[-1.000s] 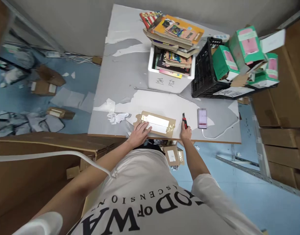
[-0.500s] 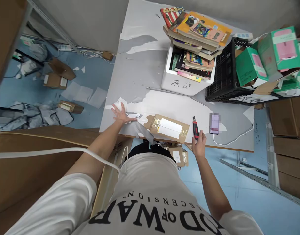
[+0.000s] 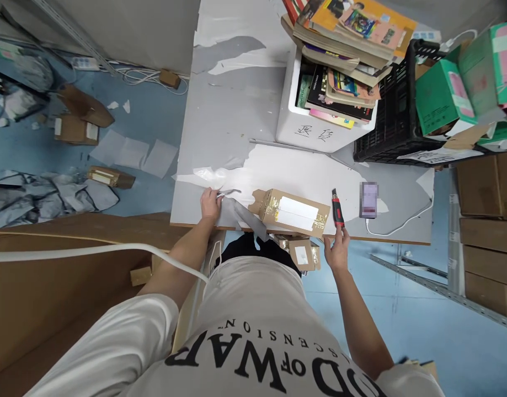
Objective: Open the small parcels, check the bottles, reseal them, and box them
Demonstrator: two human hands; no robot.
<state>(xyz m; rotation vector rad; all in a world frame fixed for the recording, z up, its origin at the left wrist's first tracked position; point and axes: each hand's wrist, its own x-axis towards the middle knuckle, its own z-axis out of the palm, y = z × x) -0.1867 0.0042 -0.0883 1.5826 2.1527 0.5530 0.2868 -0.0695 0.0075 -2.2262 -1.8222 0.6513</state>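
My left hand [image 3: 212,205] is at the table's left front edge, fingers closed on a crumpled grey scrap [image 3: 231,192] of thin film or paper. A longer grey strip [image 3: 251,218] beside it hangs over the table edge. A red-and-black utility knife [image 3: 336,208] lies on the table with its blade end pointing away from me. At its handle's near end is my right hand [image 3: 337,251], its fingertips just touching or beside the handle and its thumb apart. Between my hands sits a brown cardboard box [image 3: 273,205], taped, with a white label [image 3: 297,214] and a flap out to the left.
A phone [image 3: 368,199] on a white cable lies to the right. Behind stand a white bin [image 3: 307,138] piled with books [image 3: 352,33] and a black crate [image 3: 385,127] of green boxes [image 3: 446,99]. A large open carton [image 3: 50,286] is at my left, below the table.
My left hand has gone from spread flat on the scraps to closed on one, nearer the table's edge. My right hand has slipped back along the knife's handle to its end.
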